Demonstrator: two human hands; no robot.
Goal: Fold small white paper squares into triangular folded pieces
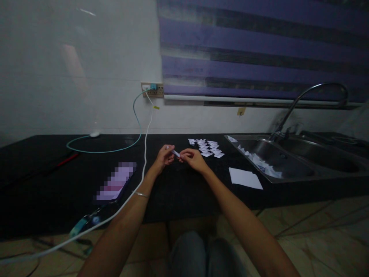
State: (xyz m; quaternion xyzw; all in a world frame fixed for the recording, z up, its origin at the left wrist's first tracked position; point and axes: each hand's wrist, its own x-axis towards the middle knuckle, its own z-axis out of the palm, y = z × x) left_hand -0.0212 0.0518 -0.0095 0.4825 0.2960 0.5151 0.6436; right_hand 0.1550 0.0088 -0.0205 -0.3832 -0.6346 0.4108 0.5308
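Between my two hands, just above the black counter, is a small folded piece of white paper (176, 153). My left hand (165, 157) has its fingers closed on the paper's left end. My right hand (193, 158) pinches the lower right end with thumb and fingertips. Beyond my right hand lies a group of small folded white paper pieces (206, 147), set close together in rows. A stack of flat white paper sheets (245, 177) rests on the counter to the right. The exact folds of the held paper are too small to tell.
At the right, a steel double sink (271, 177) with a curved tap (291, 105) has more folded papers (259, 163) along its left rim. A phone (117, 182) with blurred screen lies left. A white cable (145, 150) crosses over my left forearm; a teal cable (106, 151) loops behind.
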